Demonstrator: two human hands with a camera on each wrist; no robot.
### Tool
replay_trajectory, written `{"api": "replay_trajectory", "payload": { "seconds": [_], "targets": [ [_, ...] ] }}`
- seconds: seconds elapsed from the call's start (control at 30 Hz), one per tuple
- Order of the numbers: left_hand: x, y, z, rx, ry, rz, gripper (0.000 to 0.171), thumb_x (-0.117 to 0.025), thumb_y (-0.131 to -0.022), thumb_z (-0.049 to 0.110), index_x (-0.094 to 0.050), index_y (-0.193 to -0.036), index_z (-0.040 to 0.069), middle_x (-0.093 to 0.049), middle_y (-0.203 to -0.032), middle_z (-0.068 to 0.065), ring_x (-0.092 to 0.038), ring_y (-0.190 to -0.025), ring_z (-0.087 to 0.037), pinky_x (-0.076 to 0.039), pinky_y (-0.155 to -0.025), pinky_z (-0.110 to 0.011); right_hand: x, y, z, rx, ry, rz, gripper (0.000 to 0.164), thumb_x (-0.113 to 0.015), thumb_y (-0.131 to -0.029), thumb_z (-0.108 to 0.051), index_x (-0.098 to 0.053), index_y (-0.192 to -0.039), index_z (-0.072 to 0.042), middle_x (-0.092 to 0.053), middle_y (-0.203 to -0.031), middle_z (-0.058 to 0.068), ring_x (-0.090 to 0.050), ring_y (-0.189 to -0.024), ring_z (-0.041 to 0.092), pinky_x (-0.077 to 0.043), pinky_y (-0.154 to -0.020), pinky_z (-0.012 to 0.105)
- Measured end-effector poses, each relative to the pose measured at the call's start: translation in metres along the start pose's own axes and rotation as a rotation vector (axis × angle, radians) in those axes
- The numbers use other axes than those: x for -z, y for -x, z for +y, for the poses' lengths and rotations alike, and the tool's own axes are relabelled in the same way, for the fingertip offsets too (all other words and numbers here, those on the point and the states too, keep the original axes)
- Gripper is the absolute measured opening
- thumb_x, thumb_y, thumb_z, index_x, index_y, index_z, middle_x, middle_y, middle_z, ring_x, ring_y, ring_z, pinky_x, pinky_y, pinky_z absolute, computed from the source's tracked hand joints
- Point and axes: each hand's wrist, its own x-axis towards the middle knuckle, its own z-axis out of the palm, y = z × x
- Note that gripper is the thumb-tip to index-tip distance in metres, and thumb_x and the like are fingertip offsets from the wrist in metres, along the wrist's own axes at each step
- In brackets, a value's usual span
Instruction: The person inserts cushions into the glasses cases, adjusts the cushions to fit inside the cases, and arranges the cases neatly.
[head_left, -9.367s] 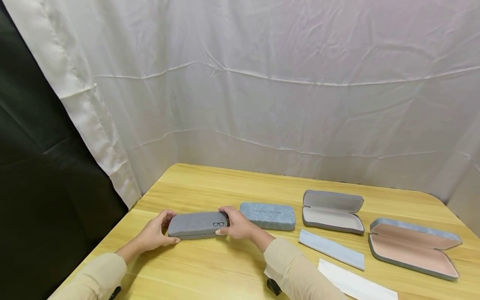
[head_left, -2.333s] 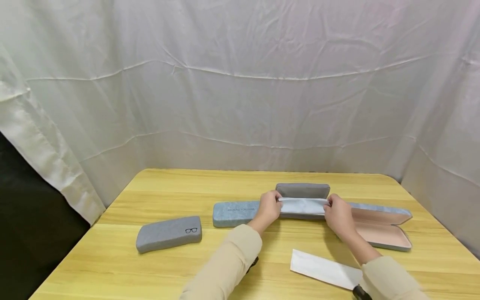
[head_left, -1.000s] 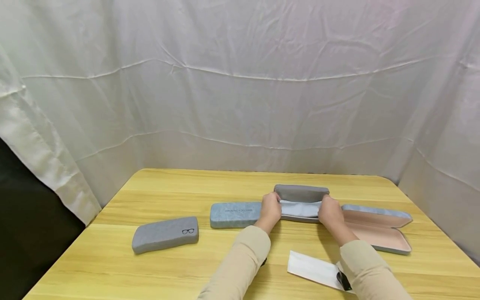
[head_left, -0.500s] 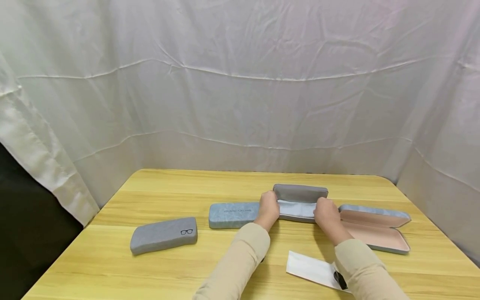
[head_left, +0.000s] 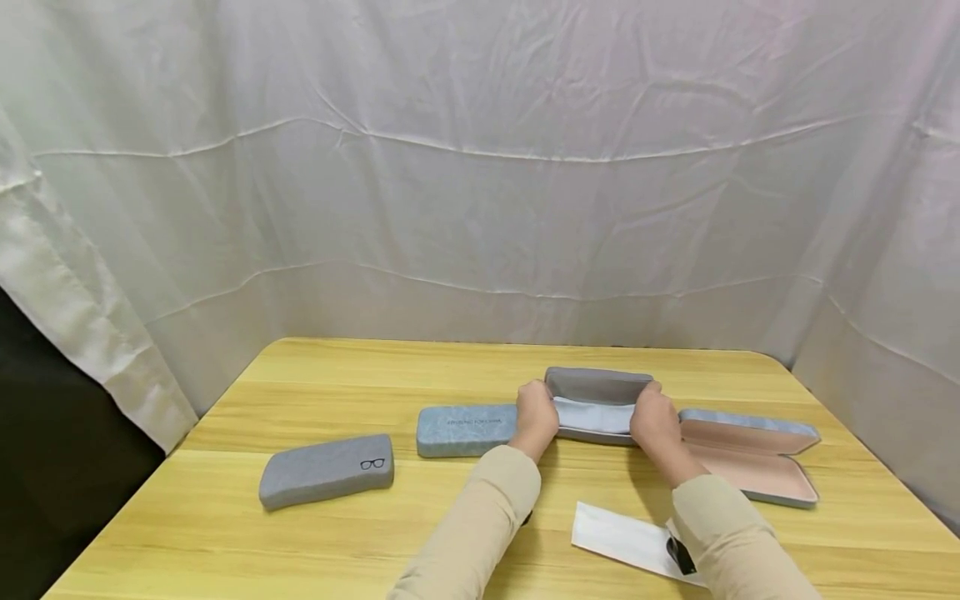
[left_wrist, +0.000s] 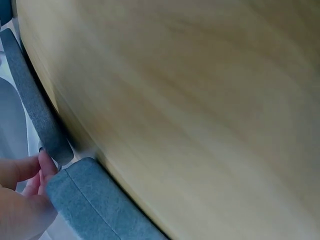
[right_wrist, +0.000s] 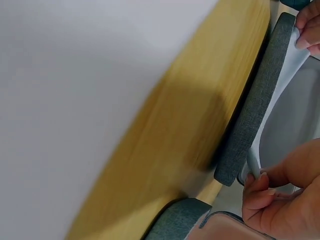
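"How will that pale blue cloth (head_left: 596,416) handle?"

"Light, soft and limp, I'd judge; best held by both ends. I see it in the open gray case (head_left: 600,386), toward the counter's (head_left: 420,367) far edge, right of middle."

"Grip?"

"Left hand (head_left: 536,417) and right hand (head_left: 656,423) each pinch an end, fingertips together."

The left hand's fingers (head_left: 546,398) and right hand's fingers (head_left: 647,406) hold the ends of a pale-blue cloth (head_left: 592,415) in an open gray eyeglass case (head_left: 600,386).
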Motion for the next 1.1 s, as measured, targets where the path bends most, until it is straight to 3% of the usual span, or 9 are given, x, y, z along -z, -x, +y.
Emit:
{"api": "replay_trajectory", "payload": {
  "seconds": [0.23, 0.33, 0.57, 0.73, 0.87, 0.97, 1.1],
  "targets": [
    [0.001, -0.002, 0.002, 0.103, 0.016, 0.013, 0.024, -0.053, -0.083, -0.009, -0.063, -0.064, 0.001, -0.067, -0.073, -0.012, -0.065, -0.069, -0.019, -0.048, -0.052, -0.026, 0.004, 0.001, -0.002, 0.008, 0.002, -0.02, 0.032, -0.041, -0.084, 0.007, -0.036, -0.111, 0.023, -0.054, -0.094, 0.041, -0.057, -0.089, 0.051, -0.051, -0.073, 0.053],
    [0.0, -0.003, 0.003, 0.113, -0.023, 0.0, 0.021, -0.054, -0.084, -0.011, -0.064, -0.069, 0.0, -0.067, -0.076, -0.014, -0.066, -0.072, -0.021, -0.051, -0.055, -0.028, 0.005, 0.001, -0.002, 0.021, 0.024, -0.043, 0.029, -0.042, -0.084, 0.007, -0.042, -0.109, 0.023, -0.055, -0.096, 0.04, -0.058, -0.09, 0.049, -0.052, -0.072, 0.051],
    [0.001, 0.002, 0.006, -0.005, -0.147, -0.075, 0.015, -0.058, -0.081, -0.012, -0.066, -0.092, -0.005, -0.067, -0.089, -0.018, -0.067, -0.085, -0.027, -0.056, -0.069, -0.03, 0.004, 0.002, 0.0, 0.098, 0.1, -0.072, 0.015, -0.045, -0.079, 0.009, -0.058, -0.08, 0.015, -0.061, -0.084, 0.033, -0.061, -0.076, 0.036, -0.051, -0.062, 0.042],
    [0.006, 0.005, 0.008, -0.034, -0.146, -0.118, 0.025, -0.063, -0.078, -0.007, -0.061, -0.103, -0.008, -0.058, -0.095, -0.02, -0.062, -0.089, -0.031, -0.055, -0.076, -0.032, 0.004, 0.005, 0.0, 0.147, 0.125, -0.065, 0.016, -0.044, -0.078, 0.009, -0.059, -0.079, 0.016, -0.059, -0.085, 0.034, -0.058, -0.079, 0.037, -0.05, -0.065, 0.042],
    [0.008, 0.008, 0.008, -0.005, -0.027, -0.158, 0.049, -0.071, -0.075, -0.002, -0.049, -0.117, -0.012, -0.054, -0.106, -0.024, -0.059, -0.097, -0.035, -0.053, -0.084, -0.035, 0.005, 0.011, 0.001, 0.139, 0.037, -0.05, 0.032, -0.037, -0.083, 0.007, -0.046, -0.106, 0.028, -0.052, -0.097, 0.042, -0.055, -0.089, 0.046, -0.051, -0.07, 0.047],
    [0.008, 0.011, 0.007, 0.042, 0.105, -0.198, 0.066, -0.074, -0.074, 0.0, -0.037, -0.127, -0.011, -0.051, -0.115, -0.027, -0.056, -0.105, -0.036, -0.051, -0.088, -0.038, 0.006, 0.015, 0.002, 0.121, -0.088, -0.063, 0.051, -0.034, -0.087, 0.003, -0.02, -0.128, 0.029, -0.041, -0.114, 0.048, -0.048, -0.103, 0.052, -0.049, -0.08, 0.051],
    [0.008, 0.015, 0.006, 0.093, 0.204, -0.238, 0.078, -0.074, -0.074, -0.001, -0.027, -0.135, -0.008, -0.049, -0.122, -0.03, -0.054, -0.111, -0.038, -0.05, -0.09, -0.041, 0.004, 0.017, 0.006, 0.123, -0.201, -0.123, 0.066, -0.042, -0.089, -0.003, -0.005, -0.135, 0.025, -0.024, -0.133, 0.048, -0.033, -0.122, 0.056, -0.037, -0.099, 0.058]
  ]
}}
